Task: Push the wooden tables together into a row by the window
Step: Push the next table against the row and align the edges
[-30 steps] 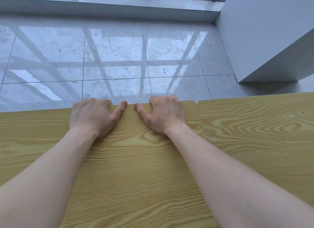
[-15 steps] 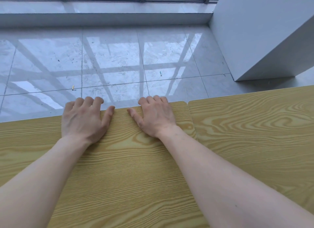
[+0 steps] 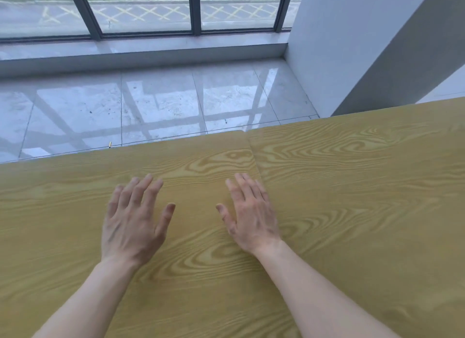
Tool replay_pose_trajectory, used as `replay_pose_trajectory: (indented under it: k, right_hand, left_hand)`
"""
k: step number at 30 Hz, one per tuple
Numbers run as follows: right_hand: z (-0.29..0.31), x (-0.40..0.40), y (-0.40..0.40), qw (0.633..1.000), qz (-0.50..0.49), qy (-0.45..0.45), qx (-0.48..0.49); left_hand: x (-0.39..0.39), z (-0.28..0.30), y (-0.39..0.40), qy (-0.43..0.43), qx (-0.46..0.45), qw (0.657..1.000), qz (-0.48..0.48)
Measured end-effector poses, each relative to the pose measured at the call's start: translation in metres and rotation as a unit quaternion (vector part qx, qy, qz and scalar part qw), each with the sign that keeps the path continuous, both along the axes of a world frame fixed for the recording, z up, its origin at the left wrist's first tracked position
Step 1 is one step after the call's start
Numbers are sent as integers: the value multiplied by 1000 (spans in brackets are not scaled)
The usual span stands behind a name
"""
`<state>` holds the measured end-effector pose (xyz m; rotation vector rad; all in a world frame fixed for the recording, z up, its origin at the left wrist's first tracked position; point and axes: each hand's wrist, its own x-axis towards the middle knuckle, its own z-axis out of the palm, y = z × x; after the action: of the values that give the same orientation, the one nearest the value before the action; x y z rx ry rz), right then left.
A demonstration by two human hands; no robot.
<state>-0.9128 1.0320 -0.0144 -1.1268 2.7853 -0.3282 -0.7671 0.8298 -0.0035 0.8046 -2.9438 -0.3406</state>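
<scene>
Two wooden tables with yellow grain tops stand side by side, their edges touching along a seam right of centre. The left table (image 3: 63, 212) fills the lower left and the right table (image 3: 364, 199) runs off the right edge. My left hand (image 3: 133, 222) hovers palm down over the left table, fingers spread, holding nothing. My right hand (image 3: 249, 214) is also open and flat, just left of the seam. Whether the palms touch the wood is unclear. The window (image 3: 146, 8) lies beyond the tables.
A strip of glossy grey floor tiles (image 3: 156, 106) separates the tables' far edge from a low sill (image 3: 141, 51) under the window. A white pillar (image 3: 352, 48) stands at the right, close to the right table's far edge. A small yellow scrap (image 3: 110, 144) lies on the floor.
Both hands let go of the left table's far edge and drew back toward me, fingers now spread. My view lifted, so the window is in sight.
</scene>
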Motion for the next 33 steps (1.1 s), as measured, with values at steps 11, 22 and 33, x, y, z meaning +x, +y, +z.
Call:
replay_pose_trajectory:
  k: [11,22,33]
  right_hand:
    - [-16,189,114,1000,-13,1,-5]
    - [-37,211,149,1000,7,-7,-6]
    - [-40,207,155,999,10,-17,-29]
  left_hand:
    - [186,-26,139,2,24,1000,-13]
    - [210,-50,180,-22,19,1000,3]
    - [211,-51,186,-35,7,999,7]
